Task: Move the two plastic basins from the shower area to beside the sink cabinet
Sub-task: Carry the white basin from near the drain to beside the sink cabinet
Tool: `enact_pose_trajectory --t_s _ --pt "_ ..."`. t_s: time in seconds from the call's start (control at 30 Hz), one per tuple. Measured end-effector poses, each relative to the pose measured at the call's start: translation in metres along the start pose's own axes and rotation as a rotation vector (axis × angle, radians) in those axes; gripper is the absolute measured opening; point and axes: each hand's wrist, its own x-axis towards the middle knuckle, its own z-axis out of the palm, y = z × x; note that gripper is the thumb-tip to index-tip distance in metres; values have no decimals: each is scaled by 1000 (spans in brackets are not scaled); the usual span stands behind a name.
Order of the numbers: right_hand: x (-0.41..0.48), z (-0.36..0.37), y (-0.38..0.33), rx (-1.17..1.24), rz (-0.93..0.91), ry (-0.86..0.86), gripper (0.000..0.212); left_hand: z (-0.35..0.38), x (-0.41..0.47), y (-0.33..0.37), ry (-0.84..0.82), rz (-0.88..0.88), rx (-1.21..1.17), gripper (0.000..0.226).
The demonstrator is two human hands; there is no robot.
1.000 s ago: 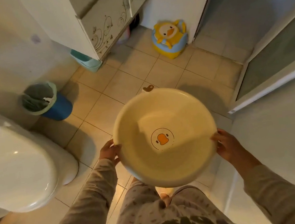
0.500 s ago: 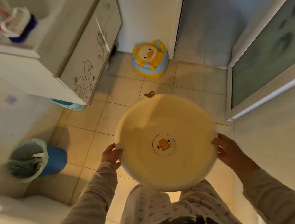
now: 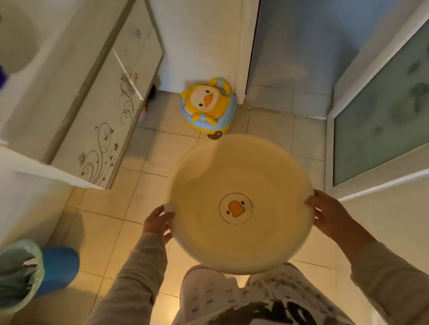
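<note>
A round cream plastic basin (image 3: 198, 191) with a duck picture on its bottom is held level in front of my waist, above the tiled floor. My left hand (image 3: 156, 223) grips its left rim and my right hand (image 3: 327, 213) grips its right rim. The sink cabinet (image 3: 102, 138), white with a dark swirl pattern on its doors, stands to the upper left, a short way from the basin. A second basin is not visible to me.
A duck-shaped yellow and blue potty (image 3: 208, 107) sits on the floor by the door frame. A blue bin (image 3: 30, 274) with a green liner stands at the lower left. A frosted glass door (image 3: 395, 102) is on the right. An open doorway (image 3: 298, 41) lies ahead.
The view has swung toward the cabinet and doorway, so the toilet has left the frame and the bin has slid to the lower left. The basin stays in both hands.
</note>
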Motion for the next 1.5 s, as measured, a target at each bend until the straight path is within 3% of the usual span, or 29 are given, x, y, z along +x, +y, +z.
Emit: enact_pose_trajectory --t_s 0.27,0.53,1.13,1.5 --pt "95 1 -126 -185 23 -118 44 84 13 25 97 -92 -214 47" --pt "161 58 -215 -406 17 -277 41 118 23 58 187 -119 -430 46" --pt "260 252 -298 -713 102 -403 40 105 104 147 365 -207 -685 46" --pt "325 339 -313 -1032 209 -578 28 129 116 149 544 -306 -885 45"
